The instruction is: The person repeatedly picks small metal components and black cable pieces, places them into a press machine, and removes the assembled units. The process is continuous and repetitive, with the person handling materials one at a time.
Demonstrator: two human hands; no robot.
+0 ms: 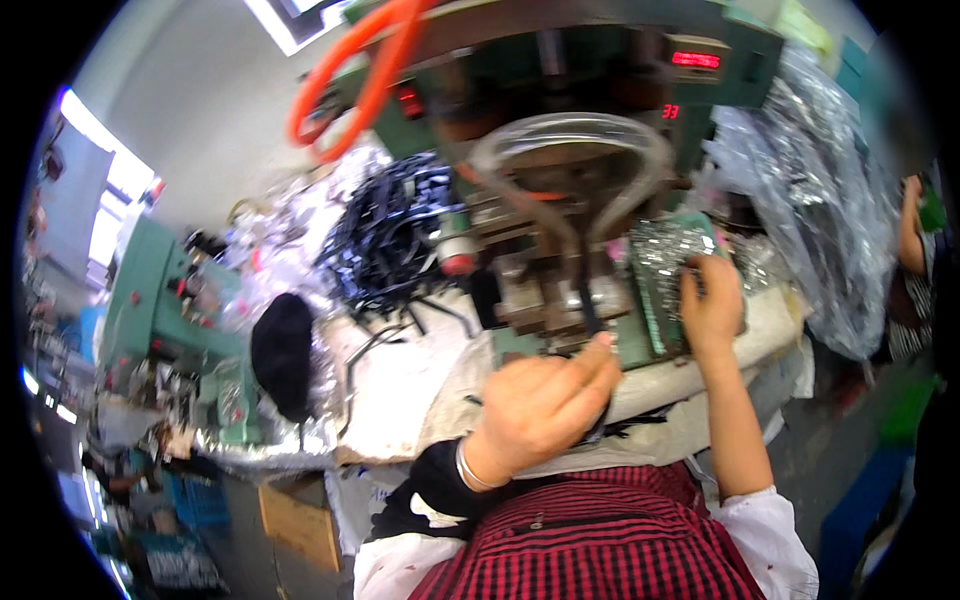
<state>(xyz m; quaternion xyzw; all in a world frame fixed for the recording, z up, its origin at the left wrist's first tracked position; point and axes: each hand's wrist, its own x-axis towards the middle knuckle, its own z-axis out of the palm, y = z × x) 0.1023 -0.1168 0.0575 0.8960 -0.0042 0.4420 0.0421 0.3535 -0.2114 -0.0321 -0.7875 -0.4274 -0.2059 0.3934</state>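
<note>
My left hand [548, 408], with a bracelet at the wrist, is closed in a pinch on the near end of a narrow black strip [588, 312]. The strip runs forward from my fingertips into the metal fixture [540, 300] of a green press. To the right, my right hand [714, 306] is over a green tray [648, 305] of small shiny metal pieces [672, 246]. Its fingers are curled down at the pieces, and what they pinch is too small to make out. A clear tube [572, 122] loops above the fixture.
Black strips [385, 235] lie heaped left of the press, beside a red-tipped cylinder [457, 254]. A black oval object [282, 357] stands farther left. An orange hose [352, 75] hangs overhead. Clear plastic sheeting [815, 190] fills the right side, with another person's arm [911, 225] beyond.
</note>
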